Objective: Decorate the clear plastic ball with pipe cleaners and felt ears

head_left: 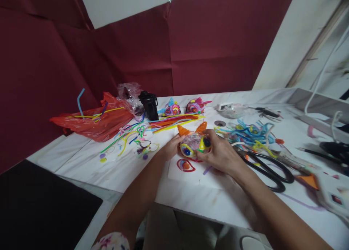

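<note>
A small craft animal head (192, 142) with two orange ears and large yellow-rimmed, dark blue eyes is held between my hands, just above the white table. My left hand (172, 147) grips its left side, the fingers partly hidden behind it. On the other side my right hand (221, 151) has its thumb low at the front and its fingers over the top, near the right eye. Below the head, a red-outlined eye shape with an orange middle (185, 165) lies on a white sheet (174, 174). A short purple strip (207, 170) is beside it.
Black-handled scissors (268, 170) and a heap of blue pipe cleaners (249, 133) lie to the right. Two finished-looking colourful craft heads (172, 108) stand behind, near a black bottle (149, 105). A red plastic bag (95, 120) and loose pipe cleaners (131, 131) are at left.
</note>
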